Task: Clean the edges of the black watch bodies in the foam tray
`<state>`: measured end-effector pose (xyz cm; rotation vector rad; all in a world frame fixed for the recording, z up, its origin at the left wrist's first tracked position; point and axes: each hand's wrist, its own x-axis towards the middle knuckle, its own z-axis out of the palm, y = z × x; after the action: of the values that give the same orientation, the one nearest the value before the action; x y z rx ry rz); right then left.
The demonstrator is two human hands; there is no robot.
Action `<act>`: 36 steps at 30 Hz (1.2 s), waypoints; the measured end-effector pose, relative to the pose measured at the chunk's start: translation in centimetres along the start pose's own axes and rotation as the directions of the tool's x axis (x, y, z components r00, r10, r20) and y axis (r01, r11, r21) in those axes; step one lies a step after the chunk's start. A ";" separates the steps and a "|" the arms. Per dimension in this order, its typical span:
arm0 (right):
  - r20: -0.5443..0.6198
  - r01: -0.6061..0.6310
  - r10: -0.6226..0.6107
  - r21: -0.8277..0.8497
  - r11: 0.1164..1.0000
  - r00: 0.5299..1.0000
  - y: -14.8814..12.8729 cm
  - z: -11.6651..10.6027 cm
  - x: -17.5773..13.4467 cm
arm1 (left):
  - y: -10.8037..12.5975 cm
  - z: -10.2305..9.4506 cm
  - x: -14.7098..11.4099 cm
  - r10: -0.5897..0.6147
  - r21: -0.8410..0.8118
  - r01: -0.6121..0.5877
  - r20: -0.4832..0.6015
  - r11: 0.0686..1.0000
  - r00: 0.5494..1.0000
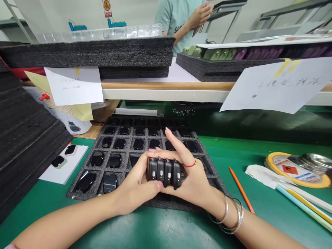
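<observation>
Over the foam tray (128,144), the left hand (133,188) and right hand (195,176) close together around four black watches (164,173) in a row, one right finger raised; other watches (115,160) fill tray cells.

- Shelf (181,85): edged in wood, faced below with a white rail (166,94).
- Worktop, green (181,231): placed beneath the shelf; light reflected on its near part.
- Wall, pale (137,12): seen beyond the shelf; a warning sign (107,8) shown against it.
- Tables, dark-topped (229,3) and grey (295,9): positioned behind the shelf, toward its right end.
</observation>
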<state>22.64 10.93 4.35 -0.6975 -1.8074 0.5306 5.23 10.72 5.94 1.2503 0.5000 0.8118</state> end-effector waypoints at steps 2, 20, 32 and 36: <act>0.001 0.010 -0.010 -0.007 1.000 1.000 0.0 -0.1 0.0 | 0.2 0.3 0.2 -0.008 0.038 0.008 -0.006 0.999 1.000; 0.001 -0.031 0.031 0.025 0.999 1.000 0.2 0.0 -0.2 | 0.3 0.6 0.6 -0.059 0.152 0.076 -0.112 0.985 0.992; 0.011 0.005 -0.005 0.003 1.000 1.000 0.2 0.0 0.0 | 0.5 0.4 0.7 -0.140 0.080 0.152 -0.142 0.985 0.980; 0.030 -0.033 0.032 0.044 0.998 0.999 0.0 -0.4 0.1 | 1.1 0.7 0.7 -0.151 0.063 0.156 -0.076 0.986 0.986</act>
<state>23.03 11.04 4.56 -0.6927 -1.8083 0.6037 5.89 11.00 7.27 1.2327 0.6780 0.7153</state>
